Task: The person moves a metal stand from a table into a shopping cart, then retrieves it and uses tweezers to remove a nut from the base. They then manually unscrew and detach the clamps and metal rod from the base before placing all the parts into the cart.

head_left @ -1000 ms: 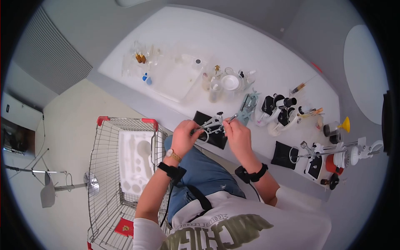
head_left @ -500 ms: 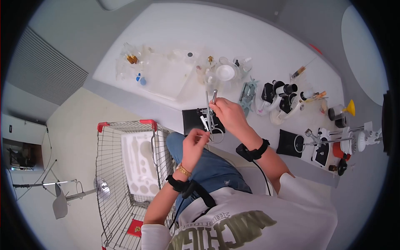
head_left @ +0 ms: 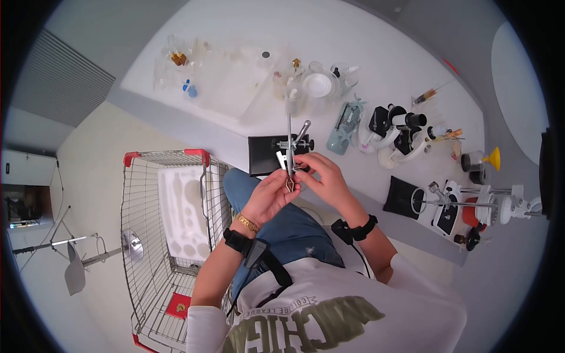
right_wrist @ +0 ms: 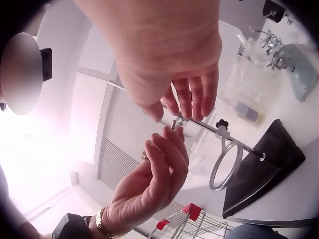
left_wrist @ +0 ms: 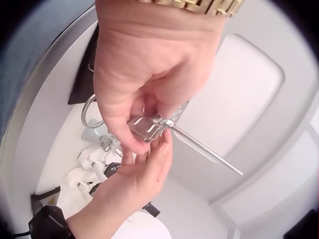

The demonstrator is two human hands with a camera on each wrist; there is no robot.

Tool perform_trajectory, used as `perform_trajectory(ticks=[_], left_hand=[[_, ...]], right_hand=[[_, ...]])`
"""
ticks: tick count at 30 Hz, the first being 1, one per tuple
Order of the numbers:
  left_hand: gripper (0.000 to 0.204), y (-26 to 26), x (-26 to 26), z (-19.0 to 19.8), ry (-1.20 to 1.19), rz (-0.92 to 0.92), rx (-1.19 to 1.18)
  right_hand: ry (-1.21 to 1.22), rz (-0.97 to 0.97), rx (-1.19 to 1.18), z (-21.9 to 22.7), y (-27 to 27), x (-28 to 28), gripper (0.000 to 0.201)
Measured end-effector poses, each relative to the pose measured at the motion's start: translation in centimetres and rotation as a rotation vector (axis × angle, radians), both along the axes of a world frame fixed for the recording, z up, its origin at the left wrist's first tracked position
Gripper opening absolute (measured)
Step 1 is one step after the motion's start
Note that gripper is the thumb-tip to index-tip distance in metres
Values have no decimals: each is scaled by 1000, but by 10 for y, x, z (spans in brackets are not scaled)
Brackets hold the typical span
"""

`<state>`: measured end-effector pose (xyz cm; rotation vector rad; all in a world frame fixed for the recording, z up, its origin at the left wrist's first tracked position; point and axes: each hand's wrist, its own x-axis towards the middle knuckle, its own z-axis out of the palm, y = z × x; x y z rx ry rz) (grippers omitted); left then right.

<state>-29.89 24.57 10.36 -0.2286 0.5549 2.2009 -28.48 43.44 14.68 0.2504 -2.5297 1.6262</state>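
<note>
A retort stand with a black base and an upright metal rod stands at the table's front edge. A metal ring with a black knob is fixed low on the rod. Higher up, a metal clamp sits against the rod. My left hand pinches the clamp between thumb and fingers, near its jaw end. From the other side my right hand curls its fingertips onto the clamp at the rod. In the right wrist view, its fingers partly hide the clamp.
A shopping cart with a white foam tray stands left of my legs. To the right on the table are microscopes, a teal tray of metal tools and a second stand. Bottles and glassware sit further back.
Both hands have shifted on the stand. The right hand came down from the rod's top, and the left hand now grips the clamp beside it. The head view has turned slightly.
</note>
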Motion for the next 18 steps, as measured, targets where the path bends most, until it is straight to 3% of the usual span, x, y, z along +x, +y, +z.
perform_trajectory(ticks=[9, 18], left_hand=[[35, -6, 11, -13, -108, -7, 157], [29, -19, 6, -25, -8, -151, 12]], right_hand=[[-34, 74, 9, -11, -3, -1, 26], [-20, 67, 34, -16, -4, 0, 22]])
